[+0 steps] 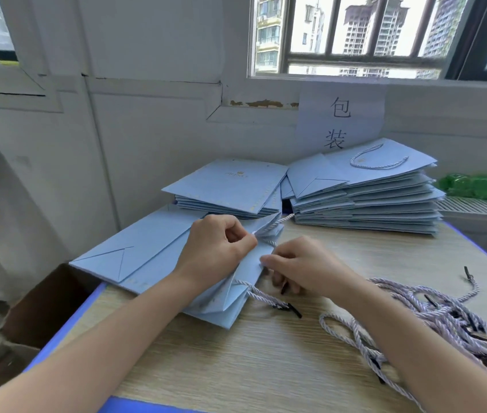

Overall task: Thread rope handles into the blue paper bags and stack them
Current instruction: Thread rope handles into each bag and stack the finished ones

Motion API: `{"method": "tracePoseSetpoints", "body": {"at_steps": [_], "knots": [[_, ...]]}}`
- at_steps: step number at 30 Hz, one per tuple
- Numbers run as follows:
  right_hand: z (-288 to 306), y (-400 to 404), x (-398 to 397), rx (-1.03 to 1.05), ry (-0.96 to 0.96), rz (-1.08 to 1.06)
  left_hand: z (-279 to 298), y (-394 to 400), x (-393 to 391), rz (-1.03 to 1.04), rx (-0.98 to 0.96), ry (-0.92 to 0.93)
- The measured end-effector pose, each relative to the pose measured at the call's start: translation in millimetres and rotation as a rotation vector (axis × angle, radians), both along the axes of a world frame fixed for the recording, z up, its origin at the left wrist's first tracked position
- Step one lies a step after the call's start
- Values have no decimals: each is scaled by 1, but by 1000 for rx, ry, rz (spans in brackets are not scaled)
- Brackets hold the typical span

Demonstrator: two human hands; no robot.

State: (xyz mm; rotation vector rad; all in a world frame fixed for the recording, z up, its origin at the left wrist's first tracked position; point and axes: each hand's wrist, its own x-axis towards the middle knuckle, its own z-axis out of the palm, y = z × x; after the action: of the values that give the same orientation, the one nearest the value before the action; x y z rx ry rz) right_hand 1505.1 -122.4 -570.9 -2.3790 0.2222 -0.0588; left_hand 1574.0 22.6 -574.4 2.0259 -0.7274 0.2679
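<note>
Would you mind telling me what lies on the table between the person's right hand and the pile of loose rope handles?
In the head view, only bare wooden tabletop lies between the right hand and the pile of rope handles; the nearest rope loop curls close by.

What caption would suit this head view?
Both hands thread a rope into a blue bag, beside two stacks.

Blue paper bag [134, 251] lies flat near table's left edge, mouth end opened, pale twisted rope handle [261, 296] trailing from it. Unthreaded stack [230, 186] behind; taller roped stack [367, 201] to its right. Loose ropes [433, 317] heaped at right.
</note>
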Motion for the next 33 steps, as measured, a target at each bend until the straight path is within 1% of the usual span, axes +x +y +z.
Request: {"method": "tracePoseSetpoints", "body": {"at_steps": [2, 4, 6, 8, 10, 12, 14, 16, 18, 19, 20, 21, 23, 24, 25, 27, 28, 29, 31, 33], "knots": [[5, 6, -1, 126, 31, -26, 5, -1, -2, 0, -31, 14], [15, 12, -4, 396, 43, -42, 14, 0, -5, -7, -66, 14], [27, 18, -9, 657, 2, -65, 26, 1, -11, -22, -106, 9], [43, 27, -16, 774, -68, -91, 42, 3, -20, -35, -146, -6], [61, 34, -25, 799, -143, -106, 63, 6, -30, -49, -198, -13], [81, 41, -34, 767, -223, -102, 85, 11, -38, -92, -270, 29], [100, 46, -42, 723, -298, -102, 106, 17, -44, -148, -345, 136], [118, 51, -50, 686, -343, -110, 124, 23, -47, -196, -443, 280], [135, 51, -59, 666, -387, -123, 138, 31, -43, -244, -613, 406], [141, 47, -64, 659, -417, -133, 143, 38, -38, -238, -690, 434], [148, 42, -69, 642, -447, -148, 147, 46, -31, -196, -726, 416], [155, 35, -75, 621, -477, -169, 149, 55, -22, -122, -711, 356], [165, 20, -86, 585, -513, -238, 151, 76, -3, 56, -618, 200], [168, 14, -91, 516, -523, -277, 151, 86, 5, 128, -583, 142], [171, 7, -94, 370, -533, -324, 152, 95, 12, 180, -559, 105], [174, -3, -97, -39, -554, -428, 152, 108, 21, 249, -512, 71], [174, -5, -97, -202, -552, -467, 152, 112, 23, 269, -485, 71], [173, -7, -98, -320, -538, -499, 151, 114, 23, 278, -462, 77], [169, -7, -97, -485, -486, -558, 147, 114, 22, 279, -431, 86], [167, -8, -95, -561, -462, -592, 145, 112, 23, 303, -427, 84]]}}
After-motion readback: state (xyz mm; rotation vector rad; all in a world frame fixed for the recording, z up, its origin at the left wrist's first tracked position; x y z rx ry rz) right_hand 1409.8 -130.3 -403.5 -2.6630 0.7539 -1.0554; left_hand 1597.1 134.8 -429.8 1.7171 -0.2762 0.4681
